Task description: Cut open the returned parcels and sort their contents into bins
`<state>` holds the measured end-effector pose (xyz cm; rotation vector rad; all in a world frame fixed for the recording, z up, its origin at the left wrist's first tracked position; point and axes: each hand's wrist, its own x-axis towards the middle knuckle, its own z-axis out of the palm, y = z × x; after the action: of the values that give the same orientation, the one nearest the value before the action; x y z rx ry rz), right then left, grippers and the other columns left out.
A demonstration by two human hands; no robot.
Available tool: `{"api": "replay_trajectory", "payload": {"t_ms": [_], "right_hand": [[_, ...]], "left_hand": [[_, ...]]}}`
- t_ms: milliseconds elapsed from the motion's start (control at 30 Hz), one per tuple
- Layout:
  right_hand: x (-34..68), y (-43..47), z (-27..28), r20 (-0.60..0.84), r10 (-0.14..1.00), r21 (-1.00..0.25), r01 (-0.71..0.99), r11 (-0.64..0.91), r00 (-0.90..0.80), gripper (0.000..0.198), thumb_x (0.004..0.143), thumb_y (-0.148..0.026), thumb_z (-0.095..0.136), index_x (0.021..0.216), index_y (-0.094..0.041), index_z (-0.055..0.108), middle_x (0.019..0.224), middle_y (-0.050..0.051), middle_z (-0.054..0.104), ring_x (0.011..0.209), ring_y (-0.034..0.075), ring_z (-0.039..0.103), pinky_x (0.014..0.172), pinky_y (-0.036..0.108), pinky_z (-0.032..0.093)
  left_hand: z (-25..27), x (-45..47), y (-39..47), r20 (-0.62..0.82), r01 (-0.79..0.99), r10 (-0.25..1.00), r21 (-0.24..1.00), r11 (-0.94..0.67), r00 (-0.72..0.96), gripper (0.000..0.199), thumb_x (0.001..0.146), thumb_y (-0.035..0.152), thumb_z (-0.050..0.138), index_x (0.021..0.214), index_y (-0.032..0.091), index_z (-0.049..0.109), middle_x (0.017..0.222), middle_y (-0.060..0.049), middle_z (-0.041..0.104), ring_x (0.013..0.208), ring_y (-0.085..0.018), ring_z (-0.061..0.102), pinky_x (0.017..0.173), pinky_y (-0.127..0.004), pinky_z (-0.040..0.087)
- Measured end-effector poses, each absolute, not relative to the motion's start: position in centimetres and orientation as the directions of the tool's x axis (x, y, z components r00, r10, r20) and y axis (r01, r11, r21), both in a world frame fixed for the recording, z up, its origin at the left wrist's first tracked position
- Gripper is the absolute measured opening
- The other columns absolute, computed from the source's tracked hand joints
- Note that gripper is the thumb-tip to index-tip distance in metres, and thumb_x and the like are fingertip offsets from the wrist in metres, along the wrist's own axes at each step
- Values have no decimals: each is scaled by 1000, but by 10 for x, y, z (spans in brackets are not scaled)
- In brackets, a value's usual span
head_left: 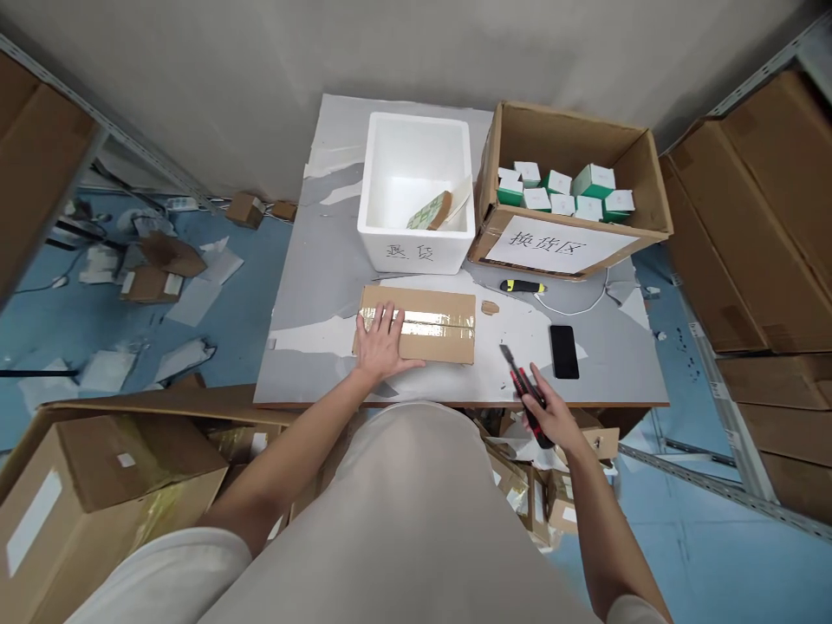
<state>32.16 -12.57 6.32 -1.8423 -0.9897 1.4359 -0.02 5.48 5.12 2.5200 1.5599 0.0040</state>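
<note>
A taped brown cardboard box (442,342) lies flat on the table, with glossy clear tape along its top. My left hand (380,343) rests on its left end, fingers spread and palm down. Over the table's front edge, my right hand (549,409) grips a red and black utility knife (529,406). The knife's blade points up and left, apart from the box. A black phone (564,352) lies right of the knife. A scrap of brown cardboard (490,308) sits beside the box's right end.
Behind the box stand a white foam bin (416,250) and a large open carton (575,227) holding several green and white small boxes (594,181). A yellow and black cutter (523,287) lies before the carton. Boxes crowd below the table (305,312); shelving (734,399) flanks the right.
</note>
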Motion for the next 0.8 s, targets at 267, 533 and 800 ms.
{"api": "replay_trajectory", "payload": {"t_ms": [267, 533, 800], "right_hand": [[290, -56, -21, -274, 872, -586, 648, -486, 406, 59, 86, -28, 34, 145, -17, 32, 118, 14, 48, 100, 24, 56, 92, 39, 45], [278, -20, -83, -266, 859, -407, 757, -511, 437, 53, 87, -27, 40, 140, -19, 35, 123, 18, 43, 109, 30, 46, 90, 44, 40], [305, -26, -73, -279, 892, -338, 832, -439, 357, 58, 88, -37, 46, 141, -19, 34, 123, 18, 46, 112, 32, 43, 89, 44, 39]], "left_hand": [[47, 6, 37, -34, 883, 892, 160, -441, 451, 102, 71, 76, 46, 146, 9, 26, 152, -21, 22, 142, -39, 15, 111, -59, 6], [44, 2, 41, -57, 867, 870, 137, -478, 489, 98, 75, 73, 43, 146, 9, 25, 152, -17, 25, 142, -34, 16, 114, -51, 7], [48, 4, 43, -79, 872, 871, 121, -475, 485, 100, 71, 74, 47, 146, 12, 27, 151, -18, 28, 141, -36, 20, 112, -53, 13]]}}
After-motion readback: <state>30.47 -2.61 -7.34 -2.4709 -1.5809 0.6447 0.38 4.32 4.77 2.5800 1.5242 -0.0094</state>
